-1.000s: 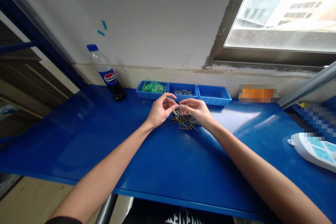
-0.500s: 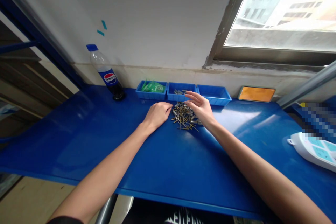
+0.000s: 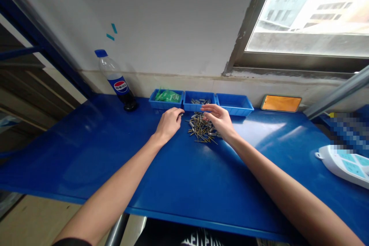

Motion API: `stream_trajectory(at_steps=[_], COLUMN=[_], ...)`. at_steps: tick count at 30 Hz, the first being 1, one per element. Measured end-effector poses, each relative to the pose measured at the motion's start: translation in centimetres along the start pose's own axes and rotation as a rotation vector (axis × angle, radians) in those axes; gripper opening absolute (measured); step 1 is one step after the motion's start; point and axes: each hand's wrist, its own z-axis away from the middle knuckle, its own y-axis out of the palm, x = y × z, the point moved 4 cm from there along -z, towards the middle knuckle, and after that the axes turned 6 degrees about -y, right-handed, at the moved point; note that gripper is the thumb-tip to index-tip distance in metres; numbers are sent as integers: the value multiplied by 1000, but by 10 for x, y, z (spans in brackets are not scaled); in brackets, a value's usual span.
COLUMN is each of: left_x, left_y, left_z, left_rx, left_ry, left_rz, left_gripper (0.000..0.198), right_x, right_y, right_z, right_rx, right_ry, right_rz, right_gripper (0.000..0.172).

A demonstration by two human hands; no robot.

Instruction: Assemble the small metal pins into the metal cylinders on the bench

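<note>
A pile of small metal parts (image 3: 201, 130), thin brass-coloured pins mixed with short silver cylinders, lies on the blue table. My left hand (image 3: 168, 125) is at the pile's left, its fingers closed on a small silver metal piece (image 3: 181, 114) that shows at the fingertips. Over the pile's right side hovers my right hand (image 3: 221, 122), thumb and fingers apart; I see nothing in it. Behind the pile, the middle blue bin (image 3: 198, 108) holds several silver cylinders. The left blue bin (image 3: 165, 105) contains a green plastic packet (image 3: 168, 95).
A right blue bin (image 3: 235, 111) adjoins the middle one. Along the wall stand a cola bottle (image 3: 119, 84) at left and a phone with an orange screen (image 3: 281, 103) at right. A white case (image 3: 343, 165) sits at the right edge.
My left hand has drawn back slightly left from the pile, and a small silver piece now shows at its fingertips. My right hand has dipped a little towards the pile.
</note>
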Motion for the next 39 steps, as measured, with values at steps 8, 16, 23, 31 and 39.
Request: stream_trajectory(at_steps=[8, 16, 23, 31, 39], left_x=[-5, -6, -13, -13, -15], left_y=[3, 14, 13, 15, 18], left_z=[-5, -5, -2, -1, 0], left_rx=[-38, 30, 75, 106, 130], left_ry=[-193, -275, -245, -317, -293], left_rz=[739, 993, 970, 1027, 998], left_gripper=[21, 33, 33, 44, 40], right_x=[3, 5, 9, 7, 6], right_y=[1, 9, 16, 18, 12], right_z=[2, 7, 10, 10, 7], right_rx=[42, 155, 179, 231, 122], right_ry=[34, 82, 139, 130, 69], right_rz=[9, -23, -81, -90, -9], right_gripper=[31, 38, 38, 44, 38])
